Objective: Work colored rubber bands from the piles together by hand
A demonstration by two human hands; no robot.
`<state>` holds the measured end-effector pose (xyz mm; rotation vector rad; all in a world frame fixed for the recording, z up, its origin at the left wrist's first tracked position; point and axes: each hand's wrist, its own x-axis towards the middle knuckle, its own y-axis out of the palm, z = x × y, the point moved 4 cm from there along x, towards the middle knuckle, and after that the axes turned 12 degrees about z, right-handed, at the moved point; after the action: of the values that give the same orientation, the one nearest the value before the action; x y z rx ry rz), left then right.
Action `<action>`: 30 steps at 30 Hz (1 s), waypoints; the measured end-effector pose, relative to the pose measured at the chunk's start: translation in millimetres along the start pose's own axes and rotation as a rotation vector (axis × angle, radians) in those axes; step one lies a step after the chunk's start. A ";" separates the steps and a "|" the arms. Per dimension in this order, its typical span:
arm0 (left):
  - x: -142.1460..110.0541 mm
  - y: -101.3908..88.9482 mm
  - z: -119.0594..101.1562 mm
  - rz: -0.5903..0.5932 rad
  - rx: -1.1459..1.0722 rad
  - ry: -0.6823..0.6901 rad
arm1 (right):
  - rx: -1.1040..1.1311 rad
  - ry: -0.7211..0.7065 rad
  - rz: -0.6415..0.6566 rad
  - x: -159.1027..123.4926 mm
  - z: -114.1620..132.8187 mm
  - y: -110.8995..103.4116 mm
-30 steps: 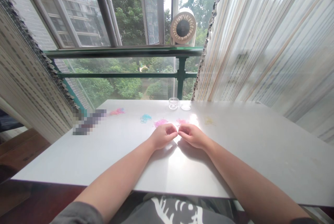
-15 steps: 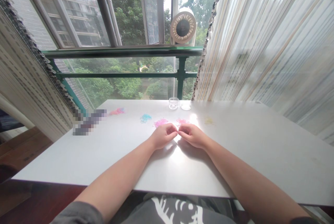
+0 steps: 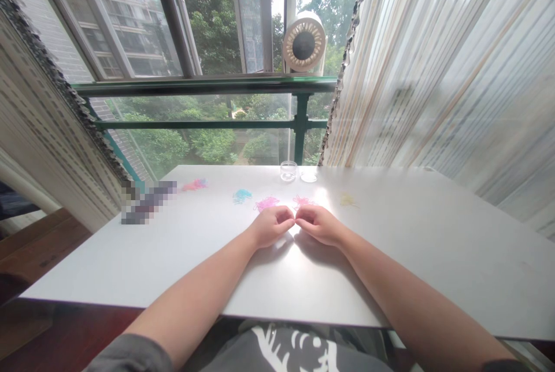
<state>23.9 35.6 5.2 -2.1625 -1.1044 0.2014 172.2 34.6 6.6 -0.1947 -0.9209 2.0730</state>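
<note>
My left hand [image 3: 271, 227] and my right hand [image 3: 321, 226] meet over the middle of the white table [image 3: 130, 262]. On each hand the thumb and fingers are pinched together, and the fingertips of both nearly touch. Whatever sits between them is too small to make out. Just beyond my left hand lies a magenta pile of thin bands [image 3: 266, 203], like small rubber bands. A pinkish-red pile [image 3: 303, 202] is partly covered by my right hand. Farther left is a blue pile [image 3: 241, 196], and to the right a pale yellow pile [image 3: 348, 199].
A clear round container [image 3: 288, 171] stands near the table's far edge, with a clear shallow dish or lid [image 3: 309, 175] beside it. At the far left are a mixed red-and-purple pile [image 3: 195, 184] and a pixelated dark object [image 3: 150, 203]. A white round fan [image 3: 304, 44] stands by the window.
</note>
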 end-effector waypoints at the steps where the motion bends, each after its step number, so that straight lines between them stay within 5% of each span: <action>1: 0.0 0.0 -0.3 0.001 0.003 -0.001 | 0.003 0.000 0.003 0.0 0.1 0.2; 30: 0.5 -4.1 -2.0 0.016 0.015 -0.047 | 0.049 0.008 0.021 0.0 2.9 0.3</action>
<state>22.4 36.5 9.4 -2.1636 -1.1085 0.2682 170.7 32.9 8.5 -0.1866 -0.8654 2.1101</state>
